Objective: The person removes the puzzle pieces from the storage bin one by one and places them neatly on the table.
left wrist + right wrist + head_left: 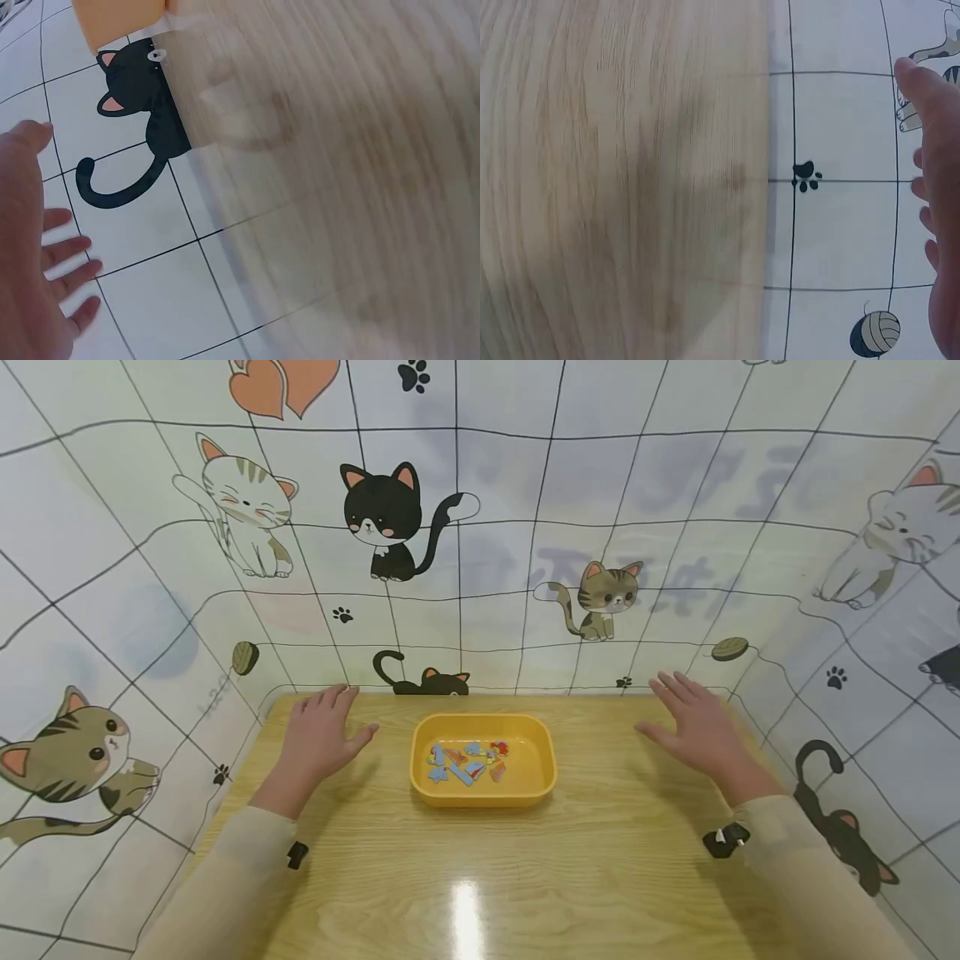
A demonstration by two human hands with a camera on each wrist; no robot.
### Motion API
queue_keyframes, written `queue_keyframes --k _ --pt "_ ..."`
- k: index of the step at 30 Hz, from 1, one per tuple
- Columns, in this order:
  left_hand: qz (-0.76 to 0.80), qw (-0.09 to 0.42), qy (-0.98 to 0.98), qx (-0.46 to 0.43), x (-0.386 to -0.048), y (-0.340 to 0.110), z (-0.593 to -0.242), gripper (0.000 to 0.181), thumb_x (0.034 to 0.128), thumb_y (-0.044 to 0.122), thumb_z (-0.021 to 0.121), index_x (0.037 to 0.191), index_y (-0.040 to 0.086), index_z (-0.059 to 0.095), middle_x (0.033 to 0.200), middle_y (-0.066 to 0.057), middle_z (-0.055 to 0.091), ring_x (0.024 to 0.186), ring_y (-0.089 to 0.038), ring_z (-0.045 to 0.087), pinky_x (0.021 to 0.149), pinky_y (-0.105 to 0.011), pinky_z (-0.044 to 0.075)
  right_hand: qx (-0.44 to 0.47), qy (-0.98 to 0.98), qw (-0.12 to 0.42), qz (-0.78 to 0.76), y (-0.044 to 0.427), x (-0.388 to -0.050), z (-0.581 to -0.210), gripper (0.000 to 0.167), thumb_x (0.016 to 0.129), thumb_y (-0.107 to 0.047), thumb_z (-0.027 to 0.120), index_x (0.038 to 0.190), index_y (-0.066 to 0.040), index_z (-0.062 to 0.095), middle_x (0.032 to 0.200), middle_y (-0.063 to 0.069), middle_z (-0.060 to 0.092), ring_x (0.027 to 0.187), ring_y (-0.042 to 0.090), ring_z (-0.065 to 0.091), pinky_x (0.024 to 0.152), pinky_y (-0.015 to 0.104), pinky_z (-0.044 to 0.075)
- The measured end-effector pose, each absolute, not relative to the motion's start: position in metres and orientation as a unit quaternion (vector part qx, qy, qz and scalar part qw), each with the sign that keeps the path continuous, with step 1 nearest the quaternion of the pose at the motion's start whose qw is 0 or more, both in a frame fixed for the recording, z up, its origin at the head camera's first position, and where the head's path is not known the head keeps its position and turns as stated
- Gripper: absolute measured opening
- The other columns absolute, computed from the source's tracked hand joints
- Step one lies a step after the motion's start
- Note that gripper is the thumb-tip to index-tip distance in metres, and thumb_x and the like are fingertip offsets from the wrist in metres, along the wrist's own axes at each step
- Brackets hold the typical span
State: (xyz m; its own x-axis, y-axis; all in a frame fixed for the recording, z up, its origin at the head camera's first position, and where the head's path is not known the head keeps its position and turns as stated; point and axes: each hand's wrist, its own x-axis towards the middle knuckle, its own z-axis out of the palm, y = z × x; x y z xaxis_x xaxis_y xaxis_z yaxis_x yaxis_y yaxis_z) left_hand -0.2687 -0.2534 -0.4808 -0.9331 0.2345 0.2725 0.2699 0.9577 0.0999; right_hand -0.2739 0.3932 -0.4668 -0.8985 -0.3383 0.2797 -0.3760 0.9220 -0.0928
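A yellow tray (525, 789) stands on the wooden table, with several small pieces inside, among them a blue star-shaped piece (438, 774), a red piece (500, 748) and an orange piece (497, 771). To its left, the left hand (318, 735) is held with fingers extended and thumb apart, holding nothing. To its right, the right hand (697, 731) is spread the same way and also holds nothing. Neither touches the tray. In the left wrist view the left hand (34, 247) shows at the left edge; in the right wrist view the right hand (941, 157) shows at the right edge.
The light wooden table (405, 877) reflects a bright light near its front. Wall coverings with cat drawings and a black grid (495, 560) rise behind the table and on both sides. A small black device (726, 841) sits at the right wrist, another (297, 855) at the left.
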Motion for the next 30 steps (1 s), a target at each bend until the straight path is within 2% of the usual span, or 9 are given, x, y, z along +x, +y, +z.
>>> queue_keyframes --k 3,10,14,18,21,25,30 --pt "-0.109 0.145 -0.973 -0.140 -0.267 -0.254 -0.483 0.080 0.1046 0.057 0.068 0.163 0.006 0.049 0.163 -0.022 0.051 0.149 -0.046 0.047 0.120 -0.072 0.035 0.205 -0.960 0.142 0.129 0.385 -0.274 -0.472 0.084 0.103 -0.051 0.076 0.164 -0.001 0.049 0.169 0.025 0.046 0.156 0.053 0.038 0.122 0.075 0.032" --pt "-0.257 0.163 -0.932 -0.196 -0.265 -0.251 -0.491 0.069 0.1014 0.043 0.080 0.156 0.006 0.059 0.156 -0.019 0.058 0.145 -0.046 0.053 0.118 -0.071 0.040 0.200 -0.945 0.117 0.229 0.365 -0.274 -0.481 0.077 0.104 -0.041 0.080 0.164 -0.004 0.050 0.168 0.024 0.047 0.152 0.054 0.040 0.121 0.076 0.032" --pt "-0.332 0.120 -0.910 -0.218 -0.263 -0.246 -0.495 0.072 0.1014 0.040 0.082 0.161 0.010 0.055 0.164 -0.015 0.052 0.152 -0.043 0.046 0.123 -0.069 0.037 0.195 -0.940 0.087 0.267 0.355 -0.270 -0.482 0.077 0.104 -0.038 0.080 0.166 -0.005 0.048 0.170 0.024 0.044 0.155 0.053 0.037 0.122 0.076 0.031" --pt "-0.387 0.059 -0.892 -0.225 -0.259 -0.241 -0.497 0.080 0.1024 0.042 0.081 0.170 0.021 0.044 0.174 -0.010 0.041 0.160 -0.040 0.037 0.126 -0.072 0.031 0.194 -0.935 0.062 0.291 0.345 -0.266 -0.480 0.080 0.103 -0.039 0.082 0.167 -0.006 0.047 0.172 0.024 0.041 0.157 0.053 0.034 0.123 0.077 0.029" --pt "-0.418 0.023 -0.880 -0.222 -0.254 -0.237 -0.497 0.084 0.1029 0.043 0.080 0.174 0.026 0.038 0.179 -0.005 0.035 0.161 -0.040 0.035 0.127 -0.071 0.030 0.193 -0.932 0.052 0.302 0.339 -0.264 -0.480 0.081 0.102 -0.040 0.082 0.167 -0.007 0.047 0.172 0.023 0.041 0.159 0.052 0.032 0.124 0.076 0.028" --pt "-0.439 0.001 -0.870 -0.222 -0.249 -0.232 -0.499 0.084 0.1032 0.036 0.081 0.174 0.027 0.037 0.180 -0.005 0.033 0.161 -0.042 0.035 0.127 -0.071 0.031 0.198 -0.928 0.044 0.314 0.331 -0.261 -0.483 0.080 0.102 -0.038 0.083 0.166 -0.007 0.049 0.172 0.024 0.042 0.160 0.052 0.031 0.125 0.077 0.027" --pt "-0.439 -0.010 -0.870 -0.224 -0.247 -0.223 -0.502 0.085 0.1020 0.029 0.083 0.173 0.019 0.038 0.178 -0.009 0.036 0.160 -0.046 0.036 0.125 -0.073 0.031 0.217 -0.919 0.044 0.326 0.319 -0.258 -0.484 0.075 0.101 -0.034 0.084 0.163 -0.005 0.053 0.170 0.022 0.044 0.158 0.050 0.035 0.124 0.076 0.029"
